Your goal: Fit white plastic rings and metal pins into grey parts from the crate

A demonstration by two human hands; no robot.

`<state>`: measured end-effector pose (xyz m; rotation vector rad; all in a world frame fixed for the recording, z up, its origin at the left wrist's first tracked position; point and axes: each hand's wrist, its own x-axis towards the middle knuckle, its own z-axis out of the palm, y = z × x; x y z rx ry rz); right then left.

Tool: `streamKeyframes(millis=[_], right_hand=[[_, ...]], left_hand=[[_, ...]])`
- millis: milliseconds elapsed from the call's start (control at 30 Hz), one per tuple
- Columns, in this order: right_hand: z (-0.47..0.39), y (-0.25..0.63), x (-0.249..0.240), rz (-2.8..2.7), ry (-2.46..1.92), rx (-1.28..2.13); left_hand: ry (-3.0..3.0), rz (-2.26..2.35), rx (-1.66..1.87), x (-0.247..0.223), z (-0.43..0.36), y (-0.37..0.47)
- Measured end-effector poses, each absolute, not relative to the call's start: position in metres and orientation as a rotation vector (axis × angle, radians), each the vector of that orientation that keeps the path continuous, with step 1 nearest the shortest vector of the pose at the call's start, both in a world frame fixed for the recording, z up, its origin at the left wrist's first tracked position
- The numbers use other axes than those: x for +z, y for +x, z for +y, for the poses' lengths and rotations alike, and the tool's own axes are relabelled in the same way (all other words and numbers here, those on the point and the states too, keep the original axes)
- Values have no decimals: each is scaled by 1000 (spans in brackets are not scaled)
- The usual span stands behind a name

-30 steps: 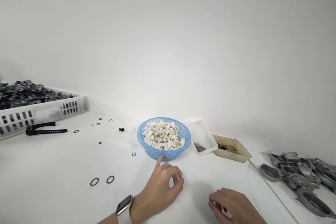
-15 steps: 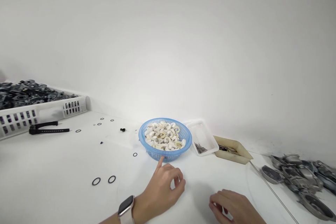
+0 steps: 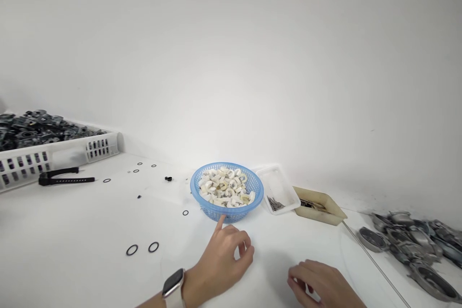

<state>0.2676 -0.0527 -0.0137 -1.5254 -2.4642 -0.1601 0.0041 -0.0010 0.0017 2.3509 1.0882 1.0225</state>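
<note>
Left hand curls loosely, one finger toward blue basket

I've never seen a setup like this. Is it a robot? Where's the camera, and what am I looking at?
No robot here: these are a person's bare hands, seen by a camera worn on the head, looking forward and down. The left hand, wearing a watch, points a finger at the blue basket, full of whitish pieces; whether it touches is hard to tell. The right hand is loosely curled. Neither appears to hold anything.

On the white surface, black rings lie to the left, near a white crate of dark parts. To the right are a white tray, a tan tray and grey metal parts.
</note>
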Motion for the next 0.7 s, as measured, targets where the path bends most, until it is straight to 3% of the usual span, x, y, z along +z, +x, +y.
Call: streamKeyframes(millis=[700], right_hand=[[-48,272,-25,-2432,-1485,-161]], left_hand=[[2376,1071,1002,1,0,2]])
